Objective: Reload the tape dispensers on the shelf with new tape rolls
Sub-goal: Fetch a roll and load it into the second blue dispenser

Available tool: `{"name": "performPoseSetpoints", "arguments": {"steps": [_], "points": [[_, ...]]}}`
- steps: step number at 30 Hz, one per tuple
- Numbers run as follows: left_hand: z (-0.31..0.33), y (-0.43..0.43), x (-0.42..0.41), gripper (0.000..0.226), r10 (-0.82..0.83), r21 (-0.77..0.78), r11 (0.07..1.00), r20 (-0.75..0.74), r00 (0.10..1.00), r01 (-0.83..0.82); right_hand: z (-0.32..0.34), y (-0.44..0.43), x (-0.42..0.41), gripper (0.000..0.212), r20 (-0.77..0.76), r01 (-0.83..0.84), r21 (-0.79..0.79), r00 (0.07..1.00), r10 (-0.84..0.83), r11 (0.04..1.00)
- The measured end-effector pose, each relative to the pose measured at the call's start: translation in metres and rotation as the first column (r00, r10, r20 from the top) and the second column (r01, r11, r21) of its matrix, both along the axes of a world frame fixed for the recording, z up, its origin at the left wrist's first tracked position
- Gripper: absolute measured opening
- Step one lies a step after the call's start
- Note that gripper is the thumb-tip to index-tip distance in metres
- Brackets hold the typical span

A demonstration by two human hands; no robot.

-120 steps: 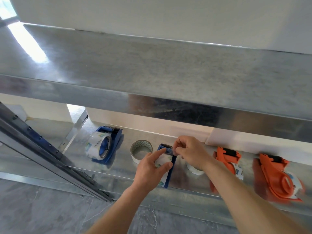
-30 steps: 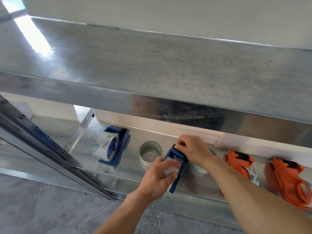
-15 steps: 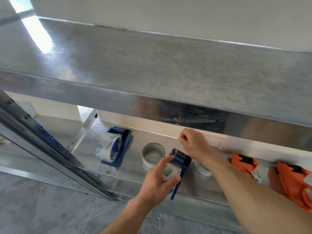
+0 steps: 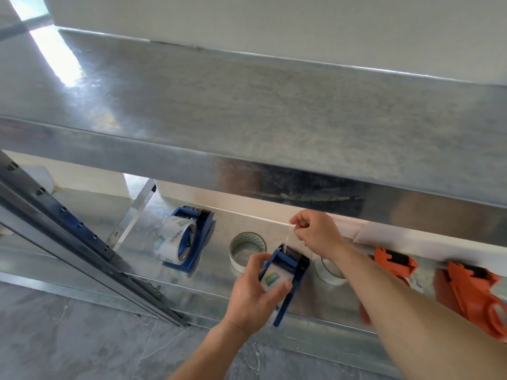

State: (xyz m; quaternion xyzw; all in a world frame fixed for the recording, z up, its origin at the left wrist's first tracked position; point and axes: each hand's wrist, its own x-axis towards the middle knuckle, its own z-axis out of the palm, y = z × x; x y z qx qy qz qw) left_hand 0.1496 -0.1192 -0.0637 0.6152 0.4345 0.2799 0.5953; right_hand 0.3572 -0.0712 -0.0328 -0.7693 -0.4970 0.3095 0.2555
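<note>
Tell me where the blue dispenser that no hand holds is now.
In the head view, the blue dispenser lies on the lower shelf, on the left side, between the metal upright and a loose tape roll.

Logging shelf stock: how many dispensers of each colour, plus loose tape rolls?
Blue dispensers: 2 (left blue dispenser; held blue dispenser, gripped by the left hand while the right hand pinches its tape end)
Orange dispensers: 2 (nearer orange dispenser; far-right orange dispenser)
Loose tape rolls: 2 (left roll; right roll, partly hidden by the arm)
Total: 6
</note>
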Motion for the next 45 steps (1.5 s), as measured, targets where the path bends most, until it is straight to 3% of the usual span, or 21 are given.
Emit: {"name": "performPoseSetpoints", "arguments": {"steps": [13,24,37,41,45], "points": [[0.0,-0.002,0.001,0.067,-0.009,-0.087,0.996,0.006,1.0,0.01,-0.001,0.0,-0.009,0.02,0.108,0.074,0.087,0.991,-0.083,0.993],[0.0,-0.004,0.002,0.061,0.035,-0.089,0.995,0.017,0.999,-0.033,0.0,-0.001,-0.009,0.022,0.13,0.046,0.107,0.99,-0.06,0.993],[0.003,-0.001,0.008,0.066,0.079,-0.037,0.996,-0.031,0.996,-0.081,-0.013,0.01,-0.001,0.019,0.148,0.137,0.084,0.978,-0.148,0.987],[-0.001,0.001,0.007,0.074,0.113,-0.003,0.994,-0.044,0.993,-0.114,-0.013,0.014,0.0,0.023,0.09,0.206,-0.007,0.975,-0.205,0.978],[0.002,0.0,0.006,0.068,0.102,0.014,0.995,-0.047,0.994,-0.101,-0.014,0.015,0.003,0.022,0.062,0.266,-0.067,0.963,-0.263,0.962]]}}
